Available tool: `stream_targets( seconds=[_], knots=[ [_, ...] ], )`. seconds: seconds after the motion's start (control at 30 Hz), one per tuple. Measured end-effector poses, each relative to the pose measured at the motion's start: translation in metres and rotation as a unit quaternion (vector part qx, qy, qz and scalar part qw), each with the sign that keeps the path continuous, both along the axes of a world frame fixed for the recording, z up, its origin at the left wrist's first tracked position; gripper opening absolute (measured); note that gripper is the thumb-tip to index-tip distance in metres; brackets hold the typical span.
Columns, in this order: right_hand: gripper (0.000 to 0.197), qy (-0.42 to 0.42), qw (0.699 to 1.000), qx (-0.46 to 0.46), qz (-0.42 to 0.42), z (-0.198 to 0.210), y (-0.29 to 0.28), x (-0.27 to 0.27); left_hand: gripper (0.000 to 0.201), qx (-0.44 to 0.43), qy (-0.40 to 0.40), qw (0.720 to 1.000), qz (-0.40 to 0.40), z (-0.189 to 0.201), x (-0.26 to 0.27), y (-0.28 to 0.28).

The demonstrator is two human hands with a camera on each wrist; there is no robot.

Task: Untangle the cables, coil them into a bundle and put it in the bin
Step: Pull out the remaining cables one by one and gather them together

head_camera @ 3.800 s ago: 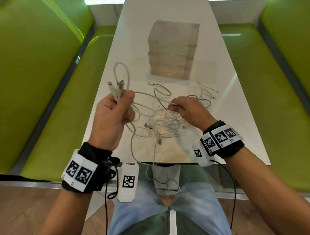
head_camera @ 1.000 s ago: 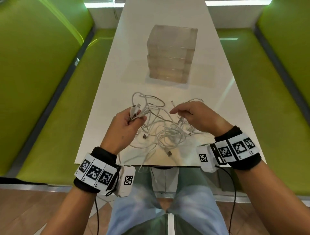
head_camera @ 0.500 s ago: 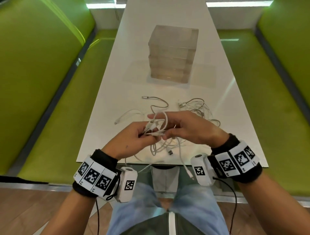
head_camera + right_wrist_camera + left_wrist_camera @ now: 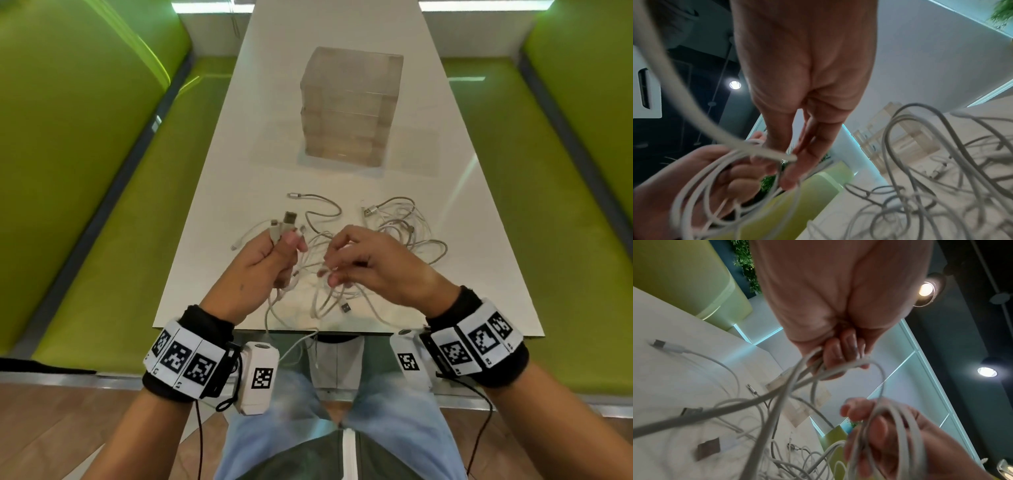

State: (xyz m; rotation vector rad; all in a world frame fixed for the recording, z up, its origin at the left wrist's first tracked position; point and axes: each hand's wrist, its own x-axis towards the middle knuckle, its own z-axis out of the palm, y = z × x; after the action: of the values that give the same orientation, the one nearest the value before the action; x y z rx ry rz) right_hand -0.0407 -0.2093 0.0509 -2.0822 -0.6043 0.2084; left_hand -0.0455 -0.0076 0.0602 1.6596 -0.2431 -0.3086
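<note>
Several white cables [image 4: 406, 228] lie tangled on the near end of the white table [image 4: 219, 192]. My left hand [image 4: 287, 246] grips a bunch of cable ends, and their USB plugs [image 4: 289, 219] stick up above my thumb. In the left wrist view the left hand [image 4: 838, 356] is curled round the strands. My right hand [image 4: 334, 269], just to the right, has its fingers curled round loops of the same cables. In the right wrist view the right hand [image 4: 795, 160] pinches a strand. The clear bin [image 4: 349, 106] stands farther back at the table's middle.
Green bench seats [image 4: 113, 212] run along both sides of the table. One cable [image 4: 294, 346] hangs over the near table edge towards my lap. A grey braided cable [image 4: 318, 209] lies between the tangle and the bin.
My hands met over the tangle half a second ago and have drawn slightly apart. The left hand has lifted the plug ends, and the right hand now curls round loops of cable.
</note>
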Motion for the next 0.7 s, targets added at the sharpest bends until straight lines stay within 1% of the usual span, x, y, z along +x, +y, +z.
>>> stream_targets(
  seconds=[0.1,0.23,0.33,0.4,0.47,0.53,0.6,0.63,0.7],
  knots=[
    [0.017,0.033,0.999,-0.012,0.040,-0.014,0.008,-0.010,0.029,-0.037,-0.011,0.999,0.025,0.002,0.004,0.003],
    [0.019,0.050,0.993,-0.062,0.086,-0.032,0.018,-0.025,0.015,-0.067,-0.015,0.997,0.043,0.004,0.007,0.009],
    [0.034,0.075,0.978,-0.146,0.131,-0.043,0.024,-0.035,0.009,-0.081,-0.006,0.995,0.064,0.004,0.008,0.012],
    [0.039,0.098,0.971,-0.172,0.132,-0.046,0.023,-0.038,0.008,-0.091,-0.003,0.993,0.077,0.003,0.008,0.013],
    [0.032,0.106,0.979,-0.151,0.087,-0.045,0.018,-0.039,0.008,-0.103,0.000,0.991,0.084,0.003,0.008,0.013],
    [0.022,0.097,0.990,-0.099,0.009,-0.042,0.012,-0.039,0.010,-0.114,0.003,0.990,0.087,0.002,0.007,0.014],
    [0.017,0.079,0.993,-0.034,-0.077,-0.040,0.008,-0.036,0.013,-0.119,0.008,0.989,0.089,0.002,0.007,0.014],
    [0.020,0.073,0.991,-0.008,-0.109,-0.038,0.006,-0.034,0.015,-0.119,0.012,0.989,0.089,0.002,0.006,0.014],
    [0.037,0.071,0.987,0.029,-0.140,-0.035,0.005,-0.029,0.016,-0.120,0.022,0.989,0.081,0.002,0.005,0.012]
  ],
)
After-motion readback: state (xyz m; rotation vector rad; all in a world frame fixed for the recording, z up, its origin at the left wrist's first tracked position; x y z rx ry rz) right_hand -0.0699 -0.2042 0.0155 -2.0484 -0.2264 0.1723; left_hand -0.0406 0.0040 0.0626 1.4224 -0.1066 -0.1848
